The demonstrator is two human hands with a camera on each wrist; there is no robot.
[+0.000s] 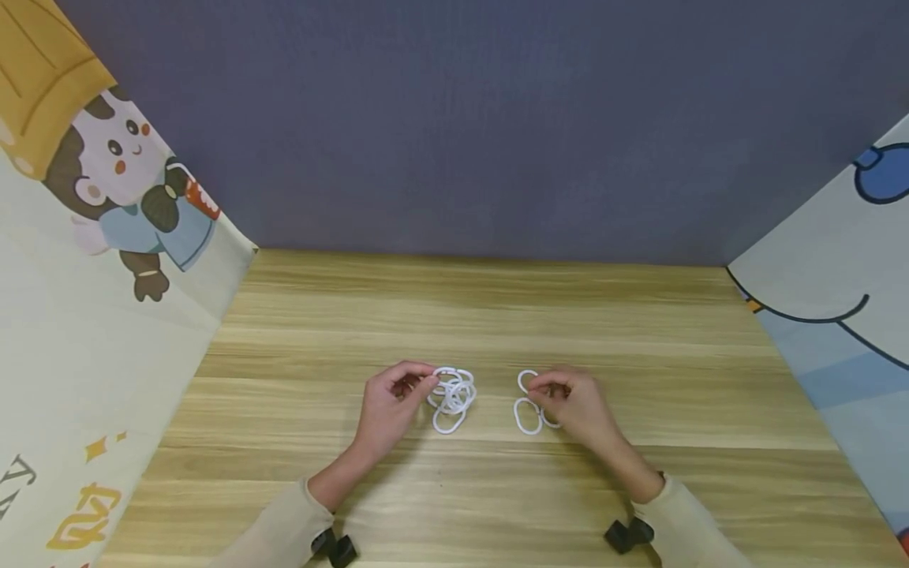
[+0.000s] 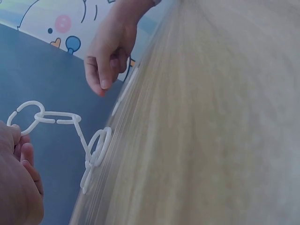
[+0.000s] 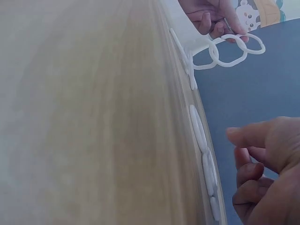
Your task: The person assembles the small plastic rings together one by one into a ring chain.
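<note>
My left hand (image 1: 389,406) pinches the end link of a chain of white plastic C-shaped rings (image 2: 58,114). In the left wrist view, a few links hang slanting from the fingers, and the lower ones lie bunched on the tabletop. To the right, several loose white rings (image 3: 198,129) lie flat on the wood. My right hand (image 1: 578,410) hovers just above these rings and partly hides them in the head view. In the right wrist view its fingers are loosely bent, a gap shows between thumb and forefinger, and nothing is held.
A wood-grain table (image 1: 440,315) runs back to a dark blue-grey panel (image 1: 454,134). Side panels with cartoon prints stand at left (image 1: 106,315) and right (image 1: 817,276). Dark wrist-worn devices (image 1: 334,548) sit by the sleeves.
</note>
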